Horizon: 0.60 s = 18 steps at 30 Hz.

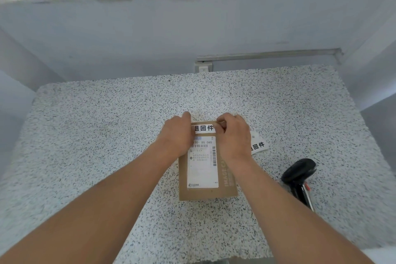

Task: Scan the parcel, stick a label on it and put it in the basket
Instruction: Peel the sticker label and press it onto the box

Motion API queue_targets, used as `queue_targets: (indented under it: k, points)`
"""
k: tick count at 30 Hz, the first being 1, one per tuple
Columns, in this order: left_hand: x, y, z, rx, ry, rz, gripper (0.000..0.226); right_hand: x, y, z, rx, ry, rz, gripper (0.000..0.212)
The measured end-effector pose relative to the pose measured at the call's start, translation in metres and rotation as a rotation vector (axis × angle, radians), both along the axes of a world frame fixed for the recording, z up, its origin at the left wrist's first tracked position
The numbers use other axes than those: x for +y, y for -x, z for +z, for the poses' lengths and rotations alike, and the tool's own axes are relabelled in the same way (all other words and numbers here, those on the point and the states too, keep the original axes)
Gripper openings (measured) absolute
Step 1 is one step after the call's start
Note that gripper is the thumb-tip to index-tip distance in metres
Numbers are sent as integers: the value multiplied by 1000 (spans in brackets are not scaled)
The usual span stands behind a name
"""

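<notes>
Hands (177,135) press label (203,128) (parcel's (207,193) far edge).

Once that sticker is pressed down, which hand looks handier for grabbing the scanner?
Probably the right hand: the scanner lies on its side of the parcel; the left hand would cross over.

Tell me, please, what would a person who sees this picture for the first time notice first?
First, the two hands at the centre: the left hand and the right hand press a white label with bold black characters onto the far end of a brown parcel lying on the speckled table. To the right lie a spare label and, nearer, a black scanner.
</notes>
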<state>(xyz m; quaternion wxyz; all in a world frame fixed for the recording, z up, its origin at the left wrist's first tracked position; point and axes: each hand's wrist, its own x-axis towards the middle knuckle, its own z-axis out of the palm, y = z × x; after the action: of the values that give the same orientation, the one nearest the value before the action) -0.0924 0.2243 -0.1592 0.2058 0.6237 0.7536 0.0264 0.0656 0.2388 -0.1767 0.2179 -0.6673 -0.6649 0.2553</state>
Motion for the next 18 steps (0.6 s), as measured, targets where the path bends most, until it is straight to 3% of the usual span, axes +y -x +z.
queue_targets:
  k: [4, 9, 11, 18]
  points:
    - [-3, 1, 1, -79, -46, 76, 18, 2, 2, -5, 53, 44, -33, 14]
    - [-6, 2, -2, -192, -66, 200, 22, 5, 10, -8, -9, 145, -24, 51]
    - [-7, 2, -4, -230, -70, 260, 30, 7, 14, -10, -20, 158, -34, 56]
    - [-7, -1, -16, -315, -110, 433, 27, 13, 9, -14, 138, 167, -96, 24]
